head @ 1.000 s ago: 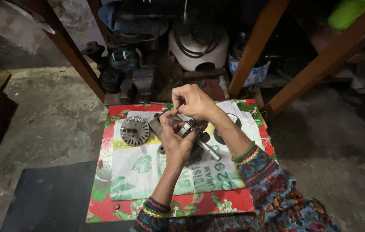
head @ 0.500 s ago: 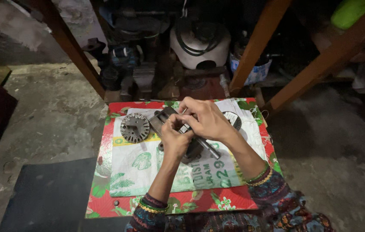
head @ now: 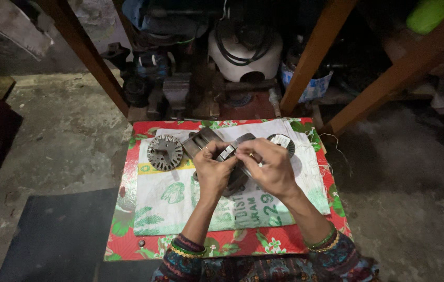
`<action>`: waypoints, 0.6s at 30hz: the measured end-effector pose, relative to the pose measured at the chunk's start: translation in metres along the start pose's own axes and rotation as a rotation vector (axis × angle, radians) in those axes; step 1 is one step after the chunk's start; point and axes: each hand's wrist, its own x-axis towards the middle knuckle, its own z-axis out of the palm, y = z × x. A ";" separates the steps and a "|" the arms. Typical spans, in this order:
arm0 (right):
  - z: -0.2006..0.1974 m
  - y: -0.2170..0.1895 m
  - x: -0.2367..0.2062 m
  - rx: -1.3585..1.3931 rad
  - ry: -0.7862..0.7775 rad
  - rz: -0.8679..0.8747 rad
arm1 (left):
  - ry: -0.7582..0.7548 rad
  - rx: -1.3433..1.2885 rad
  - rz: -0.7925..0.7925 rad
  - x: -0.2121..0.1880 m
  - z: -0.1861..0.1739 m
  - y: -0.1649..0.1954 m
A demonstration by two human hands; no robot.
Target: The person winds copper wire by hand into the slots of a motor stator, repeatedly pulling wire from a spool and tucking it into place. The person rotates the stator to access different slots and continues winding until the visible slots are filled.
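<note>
Fingers of the left hand (head: 212, 169) curl round a dark metal motor part (head: 232, 175), gripping it from the left side above the middle of the table (head: 128, 193). Right hand (head: 269, 167) meets it from the other side, fingertips pinched on the small pale pieces at the part's top edge. The part is grey-black, blocky and rounded, mostly hidden by both hands, and whether it rests on the surface or is lifted just off it cannot be told.

To the left lies a round toothed metal core (head: 164, 152), well clear of the hands. Just beyond the right hand sits a round ribbed disc (head: 283, 142).

Everything lies on a white printed sack (head: 170, 203) spread over a red flowered cloth (head: 125, 230) that covers the low table. Around it is rough concrete floor (head: 60, 141), a dark mat (head: 55, 235) at the near left, slanting wooden legs (head: 83, 55) and cluttered machines (head: 243, 47) behind.
</note>
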 end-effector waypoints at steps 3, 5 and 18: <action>0.001 0.003 0.001 0.008 0.087 0.191 | 0.006 0.046 -0.020 -0.002 0.000 0.007; 0.001 0.004 0.001 0.065 0.108 0.168 | 0.001 0.020 -0.088 -0.002 0.000 0.010; 0.011 0.002 0.002 0.110 0.229 0.234 | 0.004 0.041 -0.084 -0.001 -0.001 0.005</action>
